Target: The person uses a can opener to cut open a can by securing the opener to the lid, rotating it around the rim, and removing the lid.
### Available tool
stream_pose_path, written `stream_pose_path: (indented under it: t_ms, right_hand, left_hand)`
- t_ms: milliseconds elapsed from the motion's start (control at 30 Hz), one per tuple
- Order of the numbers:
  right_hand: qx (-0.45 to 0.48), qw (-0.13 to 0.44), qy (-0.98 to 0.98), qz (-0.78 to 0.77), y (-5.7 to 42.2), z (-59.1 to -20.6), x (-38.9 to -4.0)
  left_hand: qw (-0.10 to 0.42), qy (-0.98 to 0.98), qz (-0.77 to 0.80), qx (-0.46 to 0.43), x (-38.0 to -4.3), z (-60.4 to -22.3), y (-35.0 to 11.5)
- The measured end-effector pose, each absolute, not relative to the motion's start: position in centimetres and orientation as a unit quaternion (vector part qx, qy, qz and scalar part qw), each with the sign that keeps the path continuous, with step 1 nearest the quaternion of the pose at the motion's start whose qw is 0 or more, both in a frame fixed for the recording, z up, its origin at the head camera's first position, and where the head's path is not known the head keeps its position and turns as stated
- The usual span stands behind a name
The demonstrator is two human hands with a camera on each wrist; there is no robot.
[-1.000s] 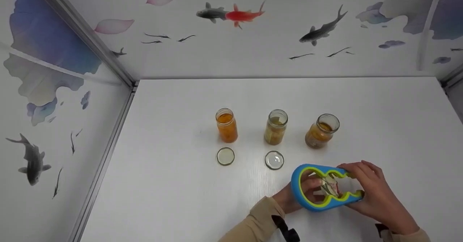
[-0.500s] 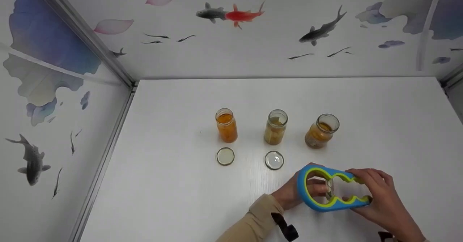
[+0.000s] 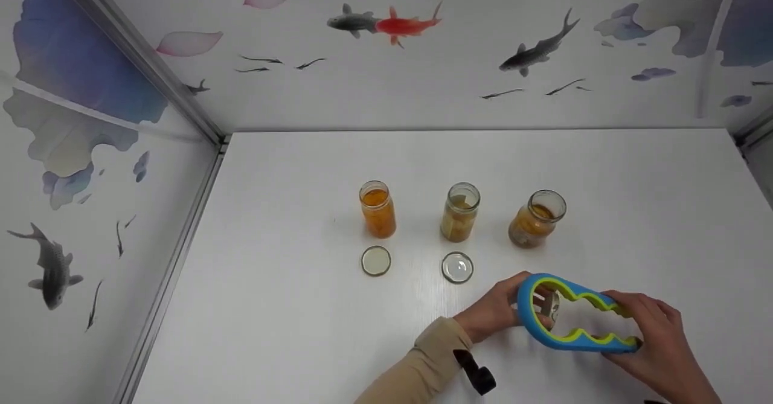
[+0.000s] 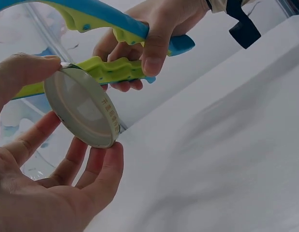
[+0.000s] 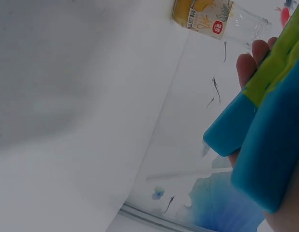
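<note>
A jar lid (image 4: 82, 106) is pinched at its edge between the thumb and fingertips of my left hand (image 3: 492, 312). The inside of the lid faces the left wrist camera, with small printed characters on its rim. My right hand (image 3: 658, 337) grips a blue and green jar opener (image 3: 595, 348) by the ends of its two handles, thumb on one side and fingers on the other. The opener's rounded loop overlaps the left fingers and lid in the head view. Behind the hands stands an open, wide jar (image 3: 531, 227) with amber contents.
An orange-filled jar (image 3: 379, 217) and a jar with yellowish contents (image 3: 459, 220) stand open on the white table (image 3: 272, 307). In front of them lie a pale lid (image 3: 375, 261) and a shiny lid (image 3: 457, 267). White panels with painted fish border the table.
My right hand has drawn the jar opener to the right, and the lid in my left hand now shows near the loop's left end. The left hand has shifted little.
</note>
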State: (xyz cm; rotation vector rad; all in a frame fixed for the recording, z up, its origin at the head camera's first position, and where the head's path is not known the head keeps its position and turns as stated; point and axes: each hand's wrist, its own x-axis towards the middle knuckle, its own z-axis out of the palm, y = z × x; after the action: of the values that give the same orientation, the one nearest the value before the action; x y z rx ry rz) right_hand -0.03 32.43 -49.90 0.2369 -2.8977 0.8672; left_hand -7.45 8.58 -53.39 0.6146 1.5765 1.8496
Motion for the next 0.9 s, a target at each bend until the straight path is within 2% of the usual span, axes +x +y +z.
stream_pose_path:
  t_ms: [300,533,900]
  right_hand:
    - [0.039,0.042,-0.957,0.284,33.6,-50.3,0.8]
    - [0.016,0.04,-0.961,0.273,34.1,-50.7,1.5]
    - [-0.017,0.05,-0.963,0.263,34.3,-51.1,2.0]
  left_hand:
    - [0.283,0.695,0.62,0.227,-8.5,-52.5,9.2]
    - [0.222,0.824,0.452,0.26,-9.2,-51.6,10.3]
    - [0.17,0.903,0.287,0.271,-10.0,-52.0,12.1]
